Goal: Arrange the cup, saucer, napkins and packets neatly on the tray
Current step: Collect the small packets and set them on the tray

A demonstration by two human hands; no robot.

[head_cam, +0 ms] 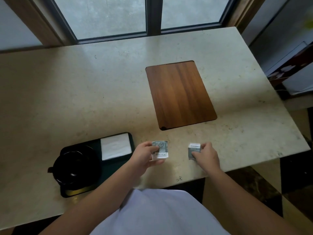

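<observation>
A black tray (116, 168) lies at the near left of the stone table. On it stands a black cup (74, 168) on a black saucer (67, 149), and white folded napkins (116, 146) lie at its far right corner. My left hand (145, 156) holds a grey-and-white packet (160, 150) just right of the tray, a little above the table. My right hand (205, 156) grips a second grey-and-white packet (194, 150) that rests on the table near the front edge.
A brown wooden board (179, 94) lies on the cream stone table (84, 92) beyond my hands. Windows run along the far edge. The table's right edge drops to a dark floor, with a low shelf (294, 77) beside it.
</observation>
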